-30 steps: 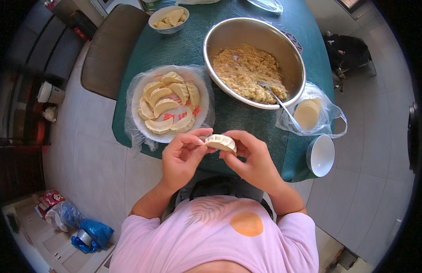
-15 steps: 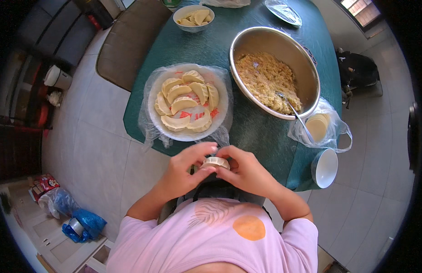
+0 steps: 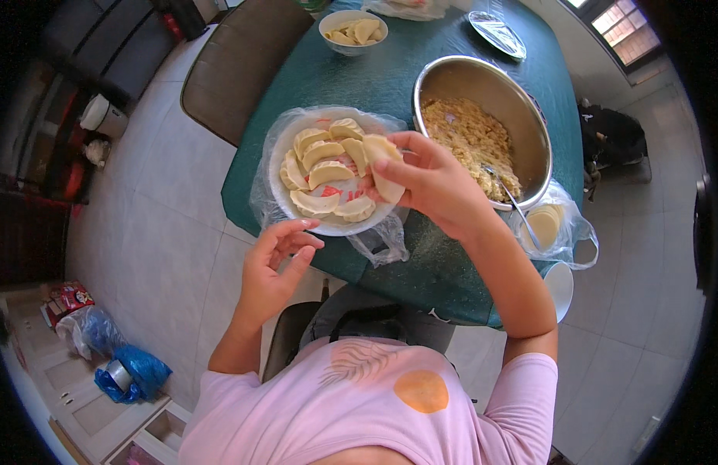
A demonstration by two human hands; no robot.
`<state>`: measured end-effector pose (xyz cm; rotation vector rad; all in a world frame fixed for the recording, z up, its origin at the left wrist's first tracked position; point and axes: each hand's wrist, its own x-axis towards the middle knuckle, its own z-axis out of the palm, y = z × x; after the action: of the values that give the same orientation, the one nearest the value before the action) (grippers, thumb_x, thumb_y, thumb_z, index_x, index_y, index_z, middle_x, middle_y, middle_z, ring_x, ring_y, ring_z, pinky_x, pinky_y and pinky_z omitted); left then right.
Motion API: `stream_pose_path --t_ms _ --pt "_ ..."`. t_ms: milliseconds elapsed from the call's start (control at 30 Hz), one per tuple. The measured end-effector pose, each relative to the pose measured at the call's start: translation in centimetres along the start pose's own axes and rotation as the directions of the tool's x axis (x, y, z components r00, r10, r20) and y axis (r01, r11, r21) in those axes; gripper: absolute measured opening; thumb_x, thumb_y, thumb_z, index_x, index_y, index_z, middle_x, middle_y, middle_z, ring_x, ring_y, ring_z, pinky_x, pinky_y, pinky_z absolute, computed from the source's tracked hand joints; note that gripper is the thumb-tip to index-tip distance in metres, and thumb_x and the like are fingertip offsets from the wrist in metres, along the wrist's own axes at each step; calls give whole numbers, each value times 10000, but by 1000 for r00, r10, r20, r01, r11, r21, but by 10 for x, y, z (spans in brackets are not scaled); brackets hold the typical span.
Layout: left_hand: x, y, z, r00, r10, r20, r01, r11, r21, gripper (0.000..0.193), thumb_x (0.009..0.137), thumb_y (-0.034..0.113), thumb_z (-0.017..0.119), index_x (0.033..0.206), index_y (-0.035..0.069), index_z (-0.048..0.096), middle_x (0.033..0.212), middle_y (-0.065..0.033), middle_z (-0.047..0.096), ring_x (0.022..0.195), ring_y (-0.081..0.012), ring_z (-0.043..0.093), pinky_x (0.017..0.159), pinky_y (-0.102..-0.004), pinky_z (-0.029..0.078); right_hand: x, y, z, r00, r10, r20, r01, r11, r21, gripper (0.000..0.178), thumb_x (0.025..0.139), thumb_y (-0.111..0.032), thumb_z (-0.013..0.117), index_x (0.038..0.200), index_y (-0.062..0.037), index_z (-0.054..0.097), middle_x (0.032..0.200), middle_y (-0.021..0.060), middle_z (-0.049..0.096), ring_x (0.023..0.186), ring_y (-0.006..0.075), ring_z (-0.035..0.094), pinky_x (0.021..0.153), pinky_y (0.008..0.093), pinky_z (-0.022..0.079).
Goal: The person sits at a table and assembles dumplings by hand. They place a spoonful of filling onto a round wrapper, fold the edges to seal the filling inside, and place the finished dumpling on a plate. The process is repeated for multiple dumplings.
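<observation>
A folded dumpling [image 3: 384,164] is pinched in my right hand [image 3: 432,180], above the right side of a white plate [image 3: 345,229] lined with a clear plastic bag. Several pleated dumplings [image 3: 330,173] lie on that plate in a loose ring, with red print showing on the plastic between them. My left hand [image 3: 275,267] is empty, its fingers apart and slightly curled, near the plate's front left rim. The right fingers hide part of the plate's right edge.
Right of the plate, a large steel bowl [image 3: 541,116] holds minced filling [image 3: 471,139] and a spoon [image 3: 514,200]. Beside it lie round wrappers [image 3: 543,225] in a plastic bag. A white bowl [image 3: 559,288] stands at the table's right edge; another bowl [image 3: 351,48] holds dumplings at the back.
Both hands were together at the table's front edge around the dumpling. The right hand has carried it forward over the plate; the left has let go and moved left.
</observation>
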<state>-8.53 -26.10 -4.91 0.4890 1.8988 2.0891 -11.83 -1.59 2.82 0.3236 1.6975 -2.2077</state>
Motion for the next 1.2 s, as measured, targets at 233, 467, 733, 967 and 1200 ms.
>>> stream_pose_path --t_ms 233,467,733,967,1200 --pt "53 49 -6 930 349 113 -328 654 682 513 734 10 704 1209 62 515 1204 -130 574 1018 -218 599 880 -316 469 32 11 29 982 187 9 -185 965 186 319 853 -111 642 1113 34 528 1023 124 618 901 200 643 801 287 541" --pt "97 47 -7 945 223 241 -322 767 554 390 740 37 700 1106 32 562 1049 -141 632 889 -271 637 793 -329 504 50 3 31 964 264 30 -264 964 27 285 858 -94 614 1086 57 534 1006 150 624 869 215 654 719 313 577" --pt "105 20 -14 927 12 374 -245 776 581 267 767 57 674 1028 21 631 900 -121 658 777 -187 631 697 -290 494 58 14 7 924 380 -35 -381 909 -171 275 863 -56 581 1081 105 534 931 178 639 763 258 684 617 294 593" --pt "106 0 -20 859 156 487 -474 599 645 253 761 88 677 1006 41 637 961 -115 643 810 -268 607 710 -332 486 72 36 5 941 310 -137 -337 806 -487 174 853 -5 554 983 112 561 890 185 627 684 249 688 599 264 587" --pt "93 12 -27 876 88 474 -451 497 741 142 730 108 697 840 43 634 876 -108 611 832 -302 596 749 -387 475 69 32 8 929 331 -167 -371 835 -407 152 869 -18 532 954 102 572 855 173 635 686 245 690 588 264 586"
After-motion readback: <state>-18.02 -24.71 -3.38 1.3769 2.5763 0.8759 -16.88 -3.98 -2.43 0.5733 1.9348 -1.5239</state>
